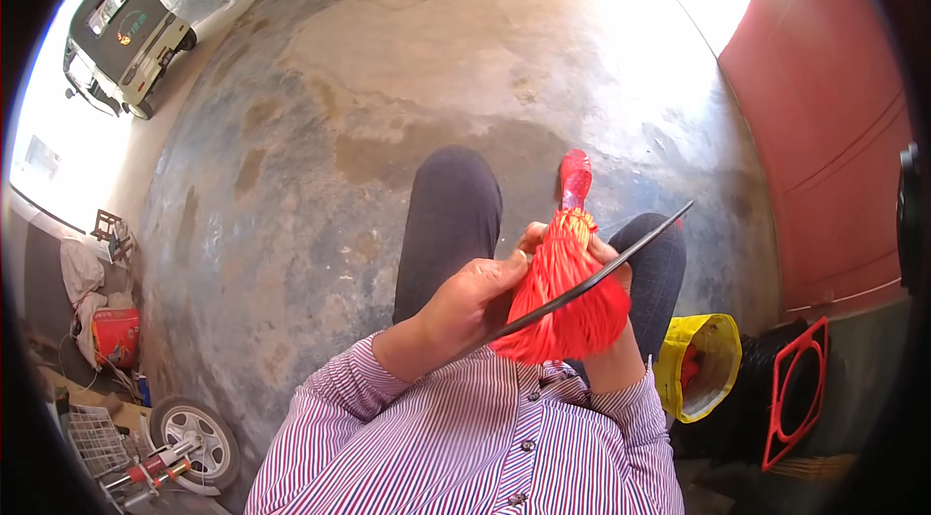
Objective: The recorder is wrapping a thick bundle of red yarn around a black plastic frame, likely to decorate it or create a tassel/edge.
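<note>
Right of centre, the left hand (482, 288) and right hand (603, 251) clasp the red tassel (558, 266); even pressure should keep it neat!

Position: tassel (558, 297) between left hand (475, 290) and right hand (602, 251). Bag (669, 360) to the right; wheel (206, 452) at lower left; three-wheeled vehicle (121, 25) at far left front.
</note>
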`<state>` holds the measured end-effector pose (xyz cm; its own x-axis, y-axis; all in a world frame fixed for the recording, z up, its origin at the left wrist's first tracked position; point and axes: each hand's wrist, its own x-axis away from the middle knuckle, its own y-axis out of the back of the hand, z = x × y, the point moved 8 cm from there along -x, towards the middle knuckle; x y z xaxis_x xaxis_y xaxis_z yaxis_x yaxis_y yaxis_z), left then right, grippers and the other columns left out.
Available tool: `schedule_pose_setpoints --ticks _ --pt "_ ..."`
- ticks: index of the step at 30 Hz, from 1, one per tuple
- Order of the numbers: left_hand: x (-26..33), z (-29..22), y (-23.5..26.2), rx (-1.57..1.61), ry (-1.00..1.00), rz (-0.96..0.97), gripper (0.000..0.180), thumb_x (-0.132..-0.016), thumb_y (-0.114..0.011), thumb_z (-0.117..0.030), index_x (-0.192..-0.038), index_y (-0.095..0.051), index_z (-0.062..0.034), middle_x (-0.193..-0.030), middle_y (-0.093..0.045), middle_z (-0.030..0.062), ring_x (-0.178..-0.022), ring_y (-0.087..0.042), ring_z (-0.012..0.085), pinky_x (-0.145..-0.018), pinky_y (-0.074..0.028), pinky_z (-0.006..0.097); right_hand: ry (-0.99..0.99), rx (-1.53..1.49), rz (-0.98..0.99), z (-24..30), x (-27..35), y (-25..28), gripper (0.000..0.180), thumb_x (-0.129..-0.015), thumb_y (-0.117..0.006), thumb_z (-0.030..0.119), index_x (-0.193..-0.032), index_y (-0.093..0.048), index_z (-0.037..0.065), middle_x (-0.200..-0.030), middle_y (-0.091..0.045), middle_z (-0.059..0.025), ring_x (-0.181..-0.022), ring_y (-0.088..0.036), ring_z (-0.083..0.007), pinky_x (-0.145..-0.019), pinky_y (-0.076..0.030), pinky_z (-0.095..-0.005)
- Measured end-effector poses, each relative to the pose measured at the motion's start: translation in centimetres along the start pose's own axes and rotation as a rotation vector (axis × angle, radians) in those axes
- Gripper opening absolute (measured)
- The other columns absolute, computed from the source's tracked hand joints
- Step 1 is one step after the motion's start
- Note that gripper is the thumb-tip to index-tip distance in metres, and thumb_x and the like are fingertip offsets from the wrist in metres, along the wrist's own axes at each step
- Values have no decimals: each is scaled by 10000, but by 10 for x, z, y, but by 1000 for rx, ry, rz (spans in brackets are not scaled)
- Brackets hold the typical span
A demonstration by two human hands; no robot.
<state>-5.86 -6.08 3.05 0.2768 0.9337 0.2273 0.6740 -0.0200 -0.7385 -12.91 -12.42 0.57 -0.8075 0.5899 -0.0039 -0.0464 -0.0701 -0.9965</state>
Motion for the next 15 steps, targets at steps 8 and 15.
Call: schedule_pose_setpoints --ticks 8,15 --pt "12 -23 -17 -257 -154 22 646 -1021 -385 -562 -1118 -655 17 -787 -587 84 -562 -440 121 -489 -390 259 520 229 -227 56 11 58 411 -822 -557 302 -1104 -610 8 -987 -661 -116 -992 -641 -297 -900 -527 -457" --pt "0 -33 18 -187 -127 -70 364 -896 -729 -241 -1149 -615 -5 -822 -603 71 -606 -525 104 -460 -364 212 388 114 94 49 27 10 475 -756 -585 308 -1112 -536 -3 -930 -635 -169 -923 -591 -318 -927 -468 -469"
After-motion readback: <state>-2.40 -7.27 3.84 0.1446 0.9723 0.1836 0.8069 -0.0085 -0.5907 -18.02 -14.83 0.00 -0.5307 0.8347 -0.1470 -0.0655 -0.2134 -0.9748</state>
